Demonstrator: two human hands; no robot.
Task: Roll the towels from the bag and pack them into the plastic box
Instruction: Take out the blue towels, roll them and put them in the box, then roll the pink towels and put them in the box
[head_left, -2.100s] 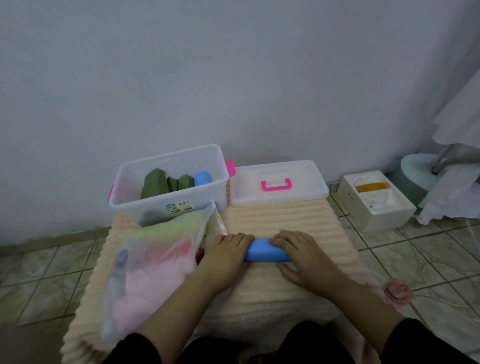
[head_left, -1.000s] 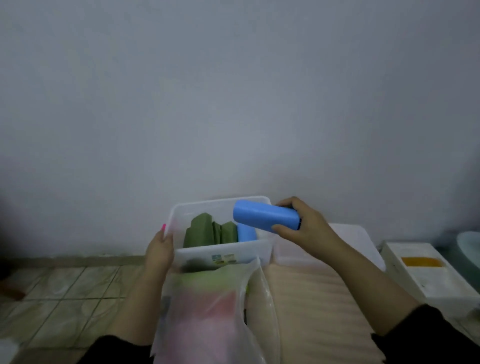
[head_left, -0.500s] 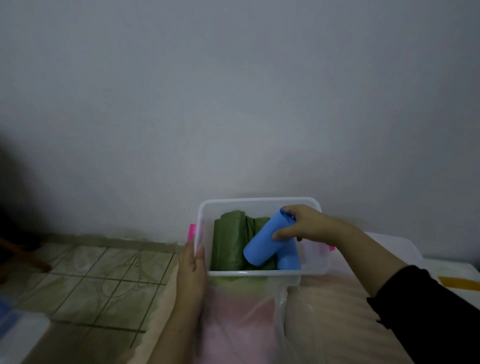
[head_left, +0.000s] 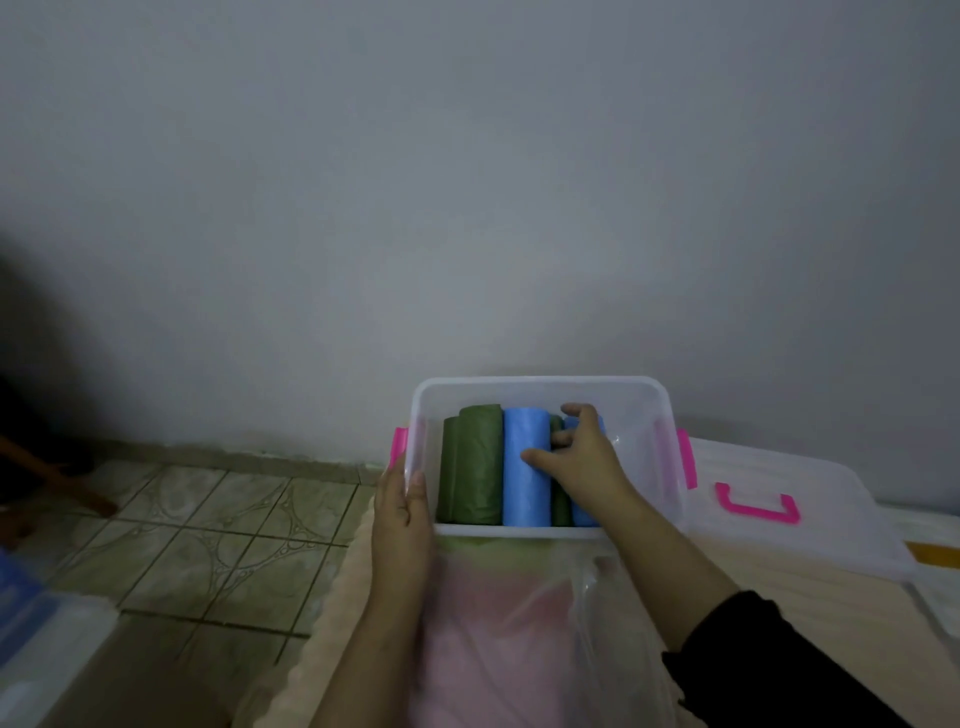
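The clear plastic box (head_left: 540, 385) with pink latches stands against the wall. Inside it lie rolled towels side by side: a green roll (head_left: 470, 465) at the left, a blue roll (head_left: 524, 488), a thin green one and another blue one partly hidden under my right hand (head_left: 576, 457). My right hand is inside the box, fingers spread over the rolls, thumb pressing on the blue roll. My left hand (head_left: 402, 514) grips the box's left front corner. The clear bag (head_left: 524, 623) with pink and green towels lies in front of the box.
The box lid (head_left: 779, 525) with a pink handle lies to the right on the cream ribbed mat (head_left: 810, 613). Tiled floor (head_left: 197, 525) spreads to the left. Another clear container with something blue (head_left: 31, 618) sits at the lower left edge.
My right hand carried the blue roll from the mat into the box and laid it flat among the other rolls. My left hand went to the box's left corner.
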